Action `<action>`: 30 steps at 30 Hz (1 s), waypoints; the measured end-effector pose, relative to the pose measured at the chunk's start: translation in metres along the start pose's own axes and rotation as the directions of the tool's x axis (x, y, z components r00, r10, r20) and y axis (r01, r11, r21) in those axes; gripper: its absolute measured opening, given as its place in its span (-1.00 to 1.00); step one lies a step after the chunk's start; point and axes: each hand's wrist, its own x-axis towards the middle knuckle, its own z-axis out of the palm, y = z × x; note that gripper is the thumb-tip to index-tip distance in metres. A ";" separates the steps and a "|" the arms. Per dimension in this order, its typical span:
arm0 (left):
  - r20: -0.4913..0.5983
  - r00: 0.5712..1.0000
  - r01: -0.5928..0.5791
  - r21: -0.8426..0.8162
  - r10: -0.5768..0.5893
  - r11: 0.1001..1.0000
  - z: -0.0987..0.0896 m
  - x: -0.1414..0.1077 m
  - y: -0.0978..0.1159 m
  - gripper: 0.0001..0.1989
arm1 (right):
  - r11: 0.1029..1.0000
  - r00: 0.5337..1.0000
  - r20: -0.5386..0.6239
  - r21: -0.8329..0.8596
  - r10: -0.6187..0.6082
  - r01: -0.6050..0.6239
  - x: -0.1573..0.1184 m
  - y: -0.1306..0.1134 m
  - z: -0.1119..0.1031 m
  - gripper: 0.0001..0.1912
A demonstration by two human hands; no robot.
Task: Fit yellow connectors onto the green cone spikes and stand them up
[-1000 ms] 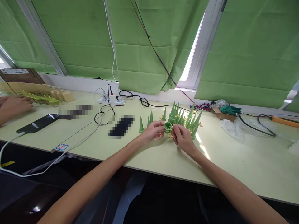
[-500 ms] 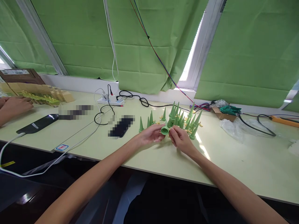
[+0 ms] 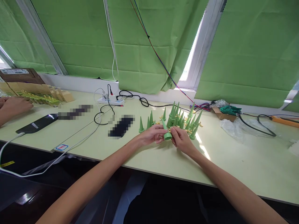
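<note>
A green plastic watering spike [image 3: 167, 135], cone-shaped with a wide collar, is held between both hands just above the table. My left hand [image 3: 153, 134] is closed around its left side, thumb and fingers on the cone. At the spike's right side, my right hand [image 3: 180, 137] pinches what looks like its small yellow valve, mostly covered by the fingertips. The collar's opening faces down toward me. Behind my hands, several more green spikes [image 3: 173, 113] stand upright in a cluster, some with yellow valves. Others [image 3: 141, 125] stand to the left.
A phone [image 3: 121, 126] and a power strip [image 3: 112, 100] with cables lie left of my hands. Farther left are a black device [image 3: 37, 123], another person's hand [image 3: 15, 106] and a cardboard box [image 3: 42, 90]. A small carton [image 3: 224, 114] and plastic bags [image 3: 232, 130] are right.
The held spike has tilted: its open collar faced me and now points more downward, with the cone showing above. Both hands have shifted only slightly.
</note>
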 end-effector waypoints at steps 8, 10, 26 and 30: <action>-0.003 0.997 -0.074 0.333 0.080 0.940 0.003 -0.004 0.000 -0.65 | 0.997 1.000 0.015 -0.082 -0.006 0.008 0.001 0.006 0.000 -0.51; 0.010 0.993 -0.108 0.412 0.114 0.905 0.003 -0.005 0.000 -0.63 | 0.994 1.000 0.015 -0.107 -0.016 0.017 0.001 0.006 0.000 -0.51; -0.032 0.956 -0.181 0.722 0.293 0.668 0.012 -0.005 -0.008 -0.67 | 0.982 0.994 -0.058 -0.160 0.090 -0.098 0.005 0.011 0.000 -0.49; -0.025 0.934 -0.208 0.774 0.357 0.598 0.010 -0.002 -0.011 -0.72 | 0.979 0.991 -0.081 -0.161 0.111 -0.122 0.006 0.014 0.001 -0.49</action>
